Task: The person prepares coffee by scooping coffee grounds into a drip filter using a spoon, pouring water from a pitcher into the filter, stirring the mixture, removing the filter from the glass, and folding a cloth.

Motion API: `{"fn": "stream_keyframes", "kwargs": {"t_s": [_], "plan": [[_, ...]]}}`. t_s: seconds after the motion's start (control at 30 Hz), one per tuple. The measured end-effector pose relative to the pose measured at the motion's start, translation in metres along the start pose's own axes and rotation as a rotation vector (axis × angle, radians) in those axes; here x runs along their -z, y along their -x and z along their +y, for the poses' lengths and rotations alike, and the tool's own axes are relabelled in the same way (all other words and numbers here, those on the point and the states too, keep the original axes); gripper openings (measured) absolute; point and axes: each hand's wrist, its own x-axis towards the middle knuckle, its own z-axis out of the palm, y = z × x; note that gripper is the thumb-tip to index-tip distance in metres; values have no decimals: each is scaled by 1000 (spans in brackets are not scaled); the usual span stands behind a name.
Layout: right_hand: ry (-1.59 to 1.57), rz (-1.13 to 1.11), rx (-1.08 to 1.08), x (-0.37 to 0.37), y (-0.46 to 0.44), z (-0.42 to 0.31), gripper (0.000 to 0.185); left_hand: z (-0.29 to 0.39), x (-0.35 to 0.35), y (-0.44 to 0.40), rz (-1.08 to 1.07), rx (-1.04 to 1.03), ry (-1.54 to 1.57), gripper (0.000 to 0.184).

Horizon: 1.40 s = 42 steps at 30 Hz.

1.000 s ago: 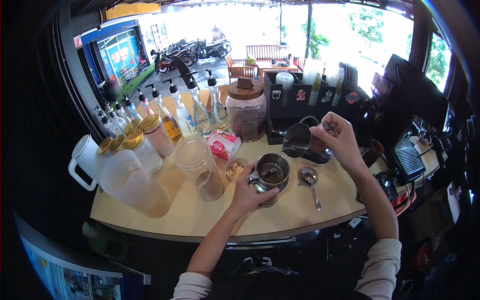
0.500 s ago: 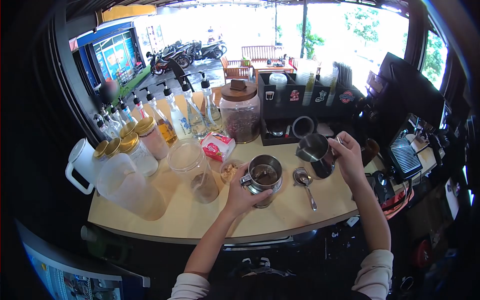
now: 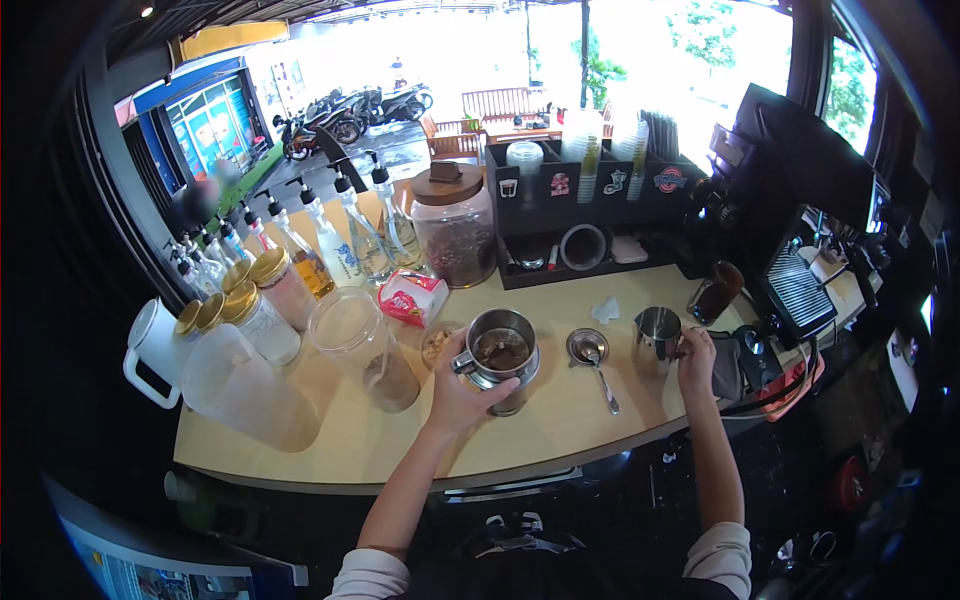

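My left hand (image 3: 466, 401) is wrapped round a metal drip coffee filter (image 3: 490, 378) that sits on a glass (image 3: 511, 404). Dark liquid and grounds show inside the filter. Over on the right, my right hand (image 3: 697, 362) grips a small metal pitcher (image 3: 657, 338) by its handle, upright at the counter; whether its base rests there I cannot tell. Between the hands lies a small round metal dish (image 3: 577, 346) with a spoon (image 3: 608, 388) in it. A little bowl of light brown pieces (image 3: 437, 347) is just left of the filter.
On the left stand a clear plastic jar (image 3: 340, 325), a frosted jug (image 3: 235, 395), gold-lidded jars (image 3: 262, 318) and several pump bottles (image 3: 300, 255). Behind are a red-white packet (image 3: 413, 298), a wooden-lidded jar (image 3: 455, 235) and a black cup organizer (image 3: 560, 215). A dark glass (image 3: 716, 293) stands right.
My right hand has lowered the pitcher and brought it from a tilted to an upright position, uncovering a white scrap on the counter. My left hand still holds the filter.
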Motion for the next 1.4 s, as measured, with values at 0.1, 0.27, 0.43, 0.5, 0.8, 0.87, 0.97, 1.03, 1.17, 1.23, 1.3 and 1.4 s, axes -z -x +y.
{"fn": "stream_keyframes", "kwargs": {"t_s": [0.1,0.27,0.43,0.5,0.8,0.87,0.97,1.03,1.17,1.23,1.3,1.4], "plan": [[-136,-73,-48,-3,15,1,26,-6,1,0,-6,-14,-31,73],[-113,-93,19,21,8,27,18,-9,1,2,-13,10,-6,73],[806,159,570,5,28,4,13,-6,1,1,-14,-5,-22,73],[886,-24,588,-12,55,-5,16,-8,1,1,-9,-20,-30,73],[1368,-524,426,-50,97,43,17,-1,-1,3,13,25,-16,74],[1437,-504,477,-48,92,50,15,-5,-1,3,10,25,-14,73],[1576,-416,282,-62,84,28,13,-9,0,3,9,16,-15,73],[1480,-386,229,-76,78,1,9,-9,0,3,18,9,-19,72],[1072,-556,538,-119,80,-63,8,-11,2,1,0,-25,-89,74],[1007,-623,655,-148,93,-95,8,-11,2,0,-10,-28,-114,75],[1188,-934,680,-170,103,-115,11,-12,1,1,-15,18,-40,75],[1301,-1100,864,-200,101,-108,12,-15,2,2,-8,19,-36,75]]}}
